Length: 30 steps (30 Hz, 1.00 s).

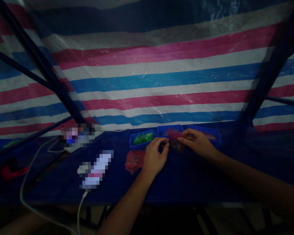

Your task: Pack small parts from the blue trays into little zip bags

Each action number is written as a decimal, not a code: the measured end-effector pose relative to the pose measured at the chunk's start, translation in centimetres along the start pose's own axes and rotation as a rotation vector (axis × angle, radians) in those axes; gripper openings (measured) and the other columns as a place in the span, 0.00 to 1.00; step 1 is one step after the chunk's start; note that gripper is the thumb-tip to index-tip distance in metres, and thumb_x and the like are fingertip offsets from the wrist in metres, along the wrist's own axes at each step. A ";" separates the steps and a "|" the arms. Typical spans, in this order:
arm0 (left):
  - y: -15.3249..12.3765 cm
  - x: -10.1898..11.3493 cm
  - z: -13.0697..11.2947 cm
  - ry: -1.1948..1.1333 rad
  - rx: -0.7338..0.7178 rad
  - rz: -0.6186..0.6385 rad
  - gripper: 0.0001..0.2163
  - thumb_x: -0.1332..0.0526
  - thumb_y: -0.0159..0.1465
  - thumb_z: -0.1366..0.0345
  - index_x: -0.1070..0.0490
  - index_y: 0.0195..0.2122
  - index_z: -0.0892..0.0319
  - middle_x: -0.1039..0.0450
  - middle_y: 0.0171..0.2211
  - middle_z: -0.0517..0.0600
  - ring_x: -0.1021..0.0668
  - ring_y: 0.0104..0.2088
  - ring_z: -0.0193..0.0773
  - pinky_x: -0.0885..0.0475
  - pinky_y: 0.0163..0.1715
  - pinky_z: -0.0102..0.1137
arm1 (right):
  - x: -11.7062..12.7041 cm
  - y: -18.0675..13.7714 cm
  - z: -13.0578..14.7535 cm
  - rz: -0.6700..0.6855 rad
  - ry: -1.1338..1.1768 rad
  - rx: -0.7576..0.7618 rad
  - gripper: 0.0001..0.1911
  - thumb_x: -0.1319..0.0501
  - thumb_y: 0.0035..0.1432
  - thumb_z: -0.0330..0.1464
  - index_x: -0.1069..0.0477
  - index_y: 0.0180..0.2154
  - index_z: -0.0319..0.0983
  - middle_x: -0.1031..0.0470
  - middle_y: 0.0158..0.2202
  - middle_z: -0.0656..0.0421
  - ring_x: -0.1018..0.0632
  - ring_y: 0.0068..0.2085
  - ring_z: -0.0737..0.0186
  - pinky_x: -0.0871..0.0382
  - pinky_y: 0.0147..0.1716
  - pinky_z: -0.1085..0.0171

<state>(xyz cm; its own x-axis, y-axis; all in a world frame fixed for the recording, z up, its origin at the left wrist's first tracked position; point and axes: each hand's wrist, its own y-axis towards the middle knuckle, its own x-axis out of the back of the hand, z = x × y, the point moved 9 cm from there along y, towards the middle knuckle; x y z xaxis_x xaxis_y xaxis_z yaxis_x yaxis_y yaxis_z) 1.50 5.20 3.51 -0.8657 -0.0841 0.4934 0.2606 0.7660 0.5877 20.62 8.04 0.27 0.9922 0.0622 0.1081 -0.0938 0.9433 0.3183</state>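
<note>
Right of centre, the right hand [198, 141] pinches one red bag [173, 138], the left hand [155, 156] shows no determinable grip, and stacked bags [134, 160] apparently remain.

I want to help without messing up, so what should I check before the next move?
1. Right hand holding the small red bag: ok, pinched at its edge.
2. Left hand gripping that bag too: cannot tell; its fingertips are close.
3. Bag's contents: cannot tell, too dark.
4. Pile of red bags nearby: ok, beside the left hand.
5. Green items inside their blue bin: ok.
6. White cable clear of both hands: ok, off to the left.
</note>
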 end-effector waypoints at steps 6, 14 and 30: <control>-0.5 -1.4 -1.3 0.024 -0.018 0.141 0.14 0.33 0.66 0.57 0.24 0.51 0.55 0.20 0.46 0.52 0.19 0.44 0.43 0.24 0.45 0.37 | -3.1 -1.2 1.4 0.259 0.025 0.019 0.17 0.32 0.59 0.46 0.22 0.43 0.42 0.18 0.44 0.56 0.18 0.46 0.55 0.24 0.50 0.54; -0.2 -0.3 0.1 0.139 0.051 0.080 0.10 0.41 0.72 0.60 0.22 0.39 0.58 0.20 0.35 0.51 0.21 0.36 0.42 0.29 0.38 0.34 | -0.5 -0.9 3.1 0.043 -0.178 0.196 0.13 0.35 0.63 0.45 0.21 0.40 0.43 0.21 0.40 0.56 0.20 0.40 0.56 0.25 0.43 0.56; -0.4 -1.3 0.2 0.015 0.090 0.173 0.10 0.39 0.70 0.60 0.21 0.46 0.56 0.18 0.38 0.50 0.20 0.35 0.42 0.26 0.39 0.34 | -1.3 -1.2 4.1 0.122 -0.201 0.263 0.12 0.36 0.65 0.44 0.17 0.40 0.47 0.17 0.45 0.56 0.19 0.47 0.52 0.26 0.50 0.52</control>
<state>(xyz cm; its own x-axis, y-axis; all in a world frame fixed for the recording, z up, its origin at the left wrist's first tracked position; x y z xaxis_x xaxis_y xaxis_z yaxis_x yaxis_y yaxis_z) 2.42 5.09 2.54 -0.8044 0.0447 0.5924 0.3650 0.8239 0.4335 19.09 5.47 3.61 0.9390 0.0789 0.3348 -0.2542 0.8149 0.5209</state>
